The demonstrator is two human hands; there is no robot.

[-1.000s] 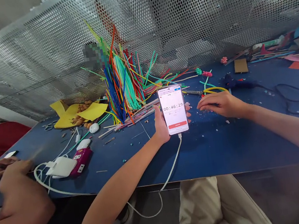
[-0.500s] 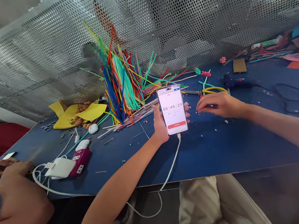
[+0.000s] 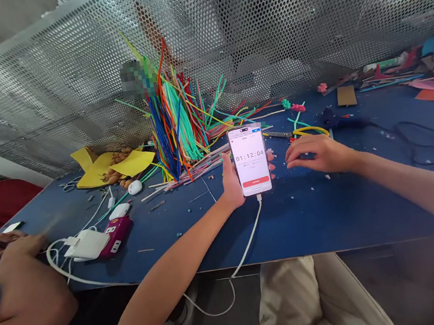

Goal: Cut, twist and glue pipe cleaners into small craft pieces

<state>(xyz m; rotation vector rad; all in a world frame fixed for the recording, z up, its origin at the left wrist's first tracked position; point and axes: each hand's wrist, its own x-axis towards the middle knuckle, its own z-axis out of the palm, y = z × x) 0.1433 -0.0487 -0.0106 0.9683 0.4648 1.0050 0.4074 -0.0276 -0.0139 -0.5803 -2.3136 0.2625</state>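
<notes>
My left hand [image 3: 231,180] is wrapped round a smartphone [image 3: 253,176], thumb along one side and fingertips showing past the other. Its lit screen, facing me, reads 01:12:04 above a red button. A white charging cable [image 3: 249,239] is plugged into the phone's bottom edge. To the right of the phone hovers or rests my right hand [image 3: 318,154], fingers loosely bent, with no object visible in it. Just behind that hand lie scissors with yellow handles [image 3: 311,130].
A bundle of colourful pipe cleaners [image 3: 178,124] stands by the perforated metal screen [image 3: 261,23]. Yellow paper [image 3: 97,170], a purple power block [image 3: 117,237] and a white charger [image 3: 90,243] lie leftward. Another person's arm [image 3: 30,285] rests at far left. A dark blue tool [image 3: 337,117] trails a cord.
The digits on the phone screen have gone from 00:46:29 to 01:12:04. Both hands stay practically where they were.
</notes>
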